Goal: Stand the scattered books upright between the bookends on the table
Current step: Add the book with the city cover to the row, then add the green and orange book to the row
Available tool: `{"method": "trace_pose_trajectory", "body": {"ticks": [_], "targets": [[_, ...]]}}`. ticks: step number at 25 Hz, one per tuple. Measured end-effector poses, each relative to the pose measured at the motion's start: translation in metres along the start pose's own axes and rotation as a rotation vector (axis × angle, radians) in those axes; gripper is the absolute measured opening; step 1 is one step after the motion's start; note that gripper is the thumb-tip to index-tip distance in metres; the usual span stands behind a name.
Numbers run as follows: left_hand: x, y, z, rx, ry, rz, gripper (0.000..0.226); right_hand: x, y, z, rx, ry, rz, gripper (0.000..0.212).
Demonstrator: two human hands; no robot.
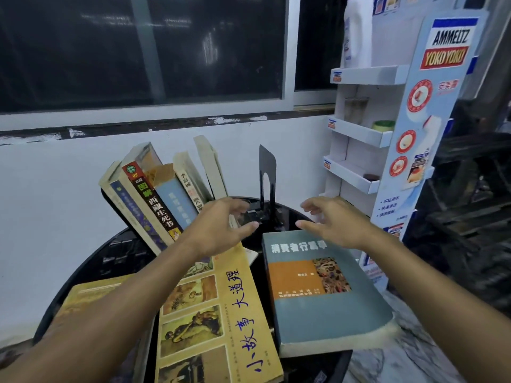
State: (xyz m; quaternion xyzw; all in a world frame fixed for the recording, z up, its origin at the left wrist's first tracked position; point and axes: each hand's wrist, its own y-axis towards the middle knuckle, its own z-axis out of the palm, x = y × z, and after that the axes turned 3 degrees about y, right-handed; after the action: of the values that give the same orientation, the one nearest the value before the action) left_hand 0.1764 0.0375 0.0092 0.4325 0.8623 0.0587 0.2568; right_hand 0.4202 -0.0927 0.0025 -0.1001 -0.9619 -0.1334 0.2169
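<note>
While both hands reach out with fingers loosely spread and thumbs apart, neither holds anything. The left hand (221, 230) hangs just in front of the foot of the bookend (266, 172). The right hand (336, 222) hovers over the far edge of the grey-blue book (323, 294); I cannot tell whether it touches the cover.

The bookend is a thin black metal plate with a rounded top and an arched cut-out. It stands upright between the two hands, near the back of the table (124, 250). To its left, a row of leaning books (154, 194), worn paperbacks with yellowed page edges, tilts away to the left, with an open gap between the row and the plate.

The grey-blue book, thick and matte with an orange panel, lies flat with its near corner past the table's edge. Beside it a yellow book (218, 313) with printed pictures and handwritten blue characters lies flat under the left forearm. An ochre book (91, 297) lies further left. The table is round, black and glossy.

At the right stands a white cardboard display rack (387, 136) with shallow shelves and a white bottle (356, 31) on top. Behind are a pale wall (55, 175) and a dark window (138, 51).
</note>
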Motion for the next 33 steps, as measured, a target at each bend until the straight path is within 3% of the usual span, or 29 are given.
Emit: {"method": "trace_pose_trajectory", "body": {"ticks": [7,12,16,19,24,29,33], "targets": [[-0.022,0.011,0.048,0.161,-0.077,-0.129,0.067,-0.052,-0.037,-0.004,0.039,0.009,0.13,0.057],[-0.025,0.015,0.066,0.254,0.023,-0.201,0.033,-0.067,-0.043,0.005,0.083,-0.002,0.179,0.057],[-0.025,0.016,0.074,0.302,0.09,-0.189,0.031,-0.07,-0.044,0.01,0.158,0.059,0.186,0.053],[-0.025,0.018,0.077,0.305,0.08,-0.17,0.032,-0.073,-0.045,0.012,0.184,0.13,0.199,0.044],[-0.022,0.02,0.08,0.294,0.025,-0.116,0.035,-0.076,-0.049,0.014,0.199,0.186,0.227,0.012],[-0.019,0.029,0.085,0.299,-0.043,-0.078,0.045,-0.084,-0.053,0.013,0.184,0.211,0.23,0.02],[-0.015,0.034,0.077,0.352,-0.034,-0.068,0.059,-0.088,-0.053,0.011,0.208,0.276,0.247,0.045]]}}
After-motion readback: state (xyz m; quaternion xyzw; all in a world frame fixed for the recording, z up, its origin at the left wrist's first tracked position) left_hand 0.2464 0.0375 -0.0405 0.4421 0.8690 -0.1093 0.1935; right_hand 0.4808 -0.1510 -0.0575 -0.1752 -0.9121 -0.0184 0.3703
